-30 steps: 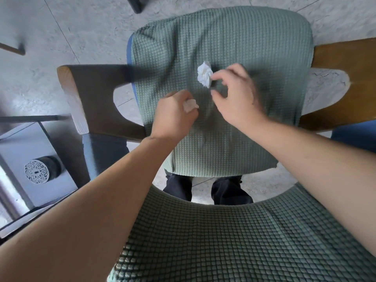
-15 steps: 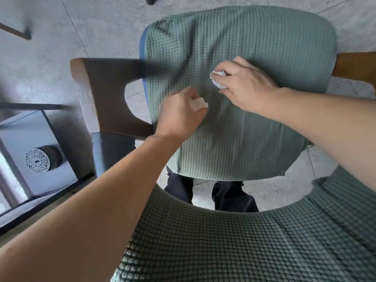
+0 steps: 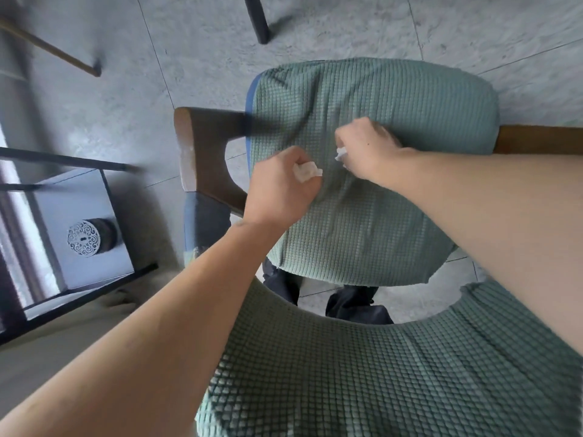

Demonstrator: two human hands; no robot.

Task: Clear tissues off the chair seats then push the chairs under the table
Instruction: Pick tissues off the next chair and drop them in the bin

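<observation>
I look down on a chair seat (image 3: 394, 216) covered in green waffle-knit fabric, with its padded backrest (image 3: 362, 373) curving below. Both hands hover over the seat's middle. My left hand (image 3: 280, 187) is a fist closed around a crumpled white tissue (image 3: 306, 171) that sticks out by the thumb. My right hand (image 3: 366, 149) is closed on a second white tissue (image 3: 340, 152), of which only a small scrap shows between the fingers. No loose tissue shows on the visible part of the seat.
Wooden armrests stand at the left (image 3: 195, 159) and the right (image 3: 536, 138) of the seat. A low dark shelf (image 3: 79, 222) with a round patterned object (image 3: 83, 238) is on the left. A dark furniture leg (image 3: 258, 20) stands on the grey tile floor beyond.
My right hand reached the tissue lying on the seat, closed on it and lifted it off. My left hand kept its tissue throughout. The view shifted, so the chair sits further right.
</observation>
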